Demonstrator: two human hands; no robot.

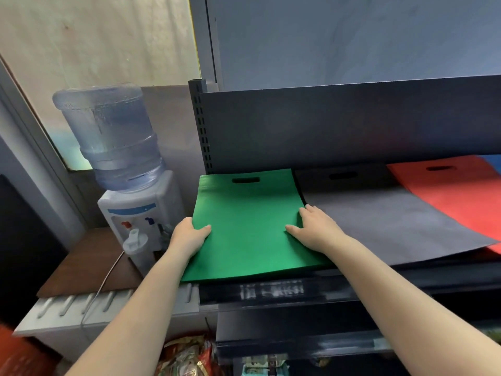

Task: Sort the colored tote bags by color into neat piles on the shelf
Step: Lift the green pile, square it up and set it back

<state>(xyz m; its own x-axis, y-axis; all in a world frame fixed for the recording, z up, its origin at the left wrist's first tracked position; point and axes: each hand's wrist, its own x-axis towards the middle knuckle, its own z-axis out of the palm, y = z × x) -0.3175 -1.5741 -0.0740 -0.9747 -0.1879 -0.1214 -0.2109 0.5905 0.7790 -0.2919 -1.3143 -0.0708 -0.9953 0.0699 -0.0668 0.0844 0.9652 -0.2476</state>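
The left hand (189, 234) grips the left edge of the green tote bag (248, 226): its thumb lies on top of the fabric, while the other fingers curl under the edge and are hidden. The right hand (311, 229) rests flat on the bag's right side, fingers straight and close together, fingertips reaching the bag's right edge.

The green tote bag lies flat at the left end of the shelf (311, 291), its cut-out handle toward the back panel and its front edge hanging slightly over the shelf lip. A dark edge shows along its right side; whether that is another bag beneath cannot be told. Just to the right of the green bag lies a grey tote bag (385, 221), flat, with its own handle slot at the back; its front corner juts past the shelf edge. Farther right of the green bag, a red tote bag (455, 194) lies partly under the grey one and is cut off by the frame. A sliver of blue (492, 161) shows beyond it, too little to identify.

The label strip on the shelf front is blurred and unreadable. To the left of the green bag stands a water dispenser (132, 210) with its bottle (111, 137), on a brown worktop (81, 264). Below the shelf, blurred packets (187, 356) are hard to make out.
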